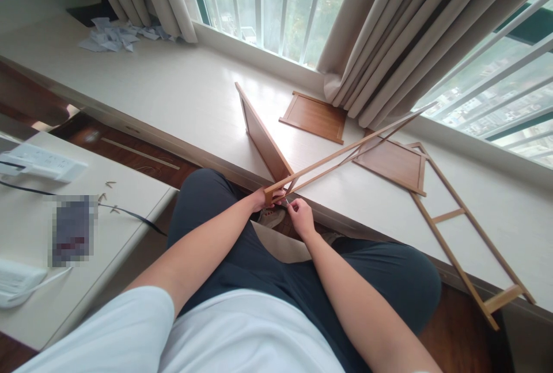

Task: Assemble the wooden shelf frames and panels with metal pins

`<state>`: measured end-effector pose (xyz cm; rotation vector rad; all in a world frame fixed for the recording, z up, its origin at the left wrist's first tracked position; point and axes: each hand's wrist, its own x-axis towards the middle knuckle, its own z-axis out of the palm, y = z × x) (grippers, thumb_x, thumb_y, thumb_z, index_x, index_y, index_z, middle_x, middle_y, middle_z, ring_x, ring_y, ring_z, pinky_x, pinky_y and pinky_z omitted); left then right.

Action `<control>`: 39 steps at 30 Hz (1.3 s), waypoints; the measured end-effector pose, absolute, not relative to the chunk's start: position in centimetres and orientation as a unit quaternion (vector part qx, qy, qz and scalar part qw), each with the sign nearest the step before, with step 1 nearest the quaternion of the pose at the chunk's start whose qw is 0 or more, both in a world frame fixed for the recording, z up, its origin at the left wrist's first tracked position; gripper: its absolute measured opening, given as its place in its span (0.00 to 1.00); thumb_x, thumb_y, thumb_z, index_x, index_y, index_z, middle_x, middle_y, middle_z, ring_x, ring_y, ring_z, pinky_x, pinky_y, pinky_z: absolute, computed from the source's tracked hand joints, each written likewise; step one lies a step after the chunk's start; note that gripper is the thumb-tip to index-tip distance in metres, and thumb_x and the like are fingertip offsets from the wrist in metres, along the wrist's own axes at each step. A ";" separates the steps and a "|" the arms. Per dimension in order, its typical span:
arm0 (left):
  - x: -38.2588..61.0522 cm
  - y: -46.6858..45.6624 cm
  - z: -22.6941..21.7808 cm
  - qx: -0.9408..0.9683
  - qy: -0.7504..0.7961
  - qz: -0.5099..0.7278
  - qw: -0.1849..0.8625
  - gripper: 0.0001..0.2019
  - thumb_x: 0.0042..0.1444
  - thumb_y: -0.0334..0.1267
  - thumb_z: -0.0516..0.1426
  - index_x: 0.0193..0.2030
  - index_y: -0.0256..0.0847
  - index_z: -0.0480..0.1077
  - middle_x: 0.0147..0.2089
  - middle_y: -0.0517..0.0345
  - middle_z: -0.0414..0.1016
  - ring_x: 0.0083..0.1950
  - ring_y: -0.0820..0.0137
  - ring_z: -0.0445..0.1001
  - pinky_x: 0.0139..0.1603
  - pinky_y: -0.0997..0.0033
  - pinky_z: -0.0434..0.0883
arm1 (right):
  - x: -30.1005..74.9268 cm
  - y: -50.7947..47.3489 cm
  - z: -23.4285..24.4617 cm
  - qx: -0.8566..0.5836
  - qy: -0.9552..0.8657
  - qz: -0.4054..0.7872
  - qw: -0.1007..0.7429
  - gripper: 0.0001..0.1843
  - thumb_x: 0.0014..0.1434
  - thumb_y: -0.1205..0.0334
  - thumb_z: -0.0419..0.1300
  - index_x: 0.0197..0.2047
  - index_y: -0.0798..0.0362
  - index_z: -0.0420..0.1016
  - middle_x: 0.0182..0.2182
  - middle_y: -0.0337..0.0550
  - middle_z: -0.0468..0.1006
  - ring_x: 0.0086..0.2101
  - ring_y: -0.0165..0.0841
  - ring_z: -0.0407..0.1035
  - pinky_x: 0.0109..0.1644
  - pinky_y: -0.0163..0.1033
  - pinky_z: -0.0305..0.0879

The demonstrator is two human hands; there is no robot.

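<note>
My left hand (264, 197) is closed round the near end of a long bamboo frame (345, 151) that slopes up and right toward the curtain. My right hand (299, 216) is pinched at the same end, just right of the left hand; what its fingertips hold is too small to name. A wooden panel (262, 137) stands tilted on edge on the white ledge (173, 91), right behind my hands. I sit with my knees against the ledge.
Two flat wooden panels (315, 117) (391, 161) and a ladder-like bamboo frame (464, 229) lie on the ledge at right. Crumpled papers (114, 36) lie far left. A white table (43, 269) at left holds a power strip (37, 161), small screws (108, 189) and a cable.
</note>
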<state>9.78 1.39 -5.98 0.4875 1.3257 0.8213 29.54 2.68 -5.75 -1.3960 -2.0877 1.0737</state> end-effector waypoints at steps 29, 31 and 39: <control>9.8 1.3 -6.0 0.220 0.579 0.369 0.693 0.24 0.49 0.52 0.71 0.47 0.39 0.79 0.40 0.52 0.82 0.35 0.72 0.76 0.27 0.78 0.64 | 29.3 2.5 -4.8 -0.526 -0.775 0.333 0.114 0.12 0.68 0.57 0.56 0.35 0.49 0.76 0.33 0.42 0.80 0.34 0.35 0.69 0.37 0.37 0.55; 9.7 1.4 -6.1 0.220 0.580 0.366 0.693 0.23 0.49 0.52 0.71 0.47 0.39 0.79 0.40 0.53 0.82 0.35 0.73 0.76 0.27 0.79 0.64 | 29.3 2.6 -4.8 -0.521 -0.776 0.337 0.113 0.12 0.68 0.58 0.55 0.35 0.49 0.77 0.34 0.42 0.80 0.34 0.35 0.69 0.37 0.37 0.55; 9.7 1.6 -6.5 0.212 0.596 0.353 0.690 0.21 0.49 0.51 0.70 0.44 0.39 0.79 0.40 0.52 0.83 0.34 0.72 0.77 0.25 0.79 0.64 | 29.3 2.6 -5.2 -0.506 -0.780 0.349 0.118 0.14 0.69 0.59 0.53 0.34 0.49 0.76 0.35 0.44 0.80 0.36 0.35 0.69 0.39 0.37 0.57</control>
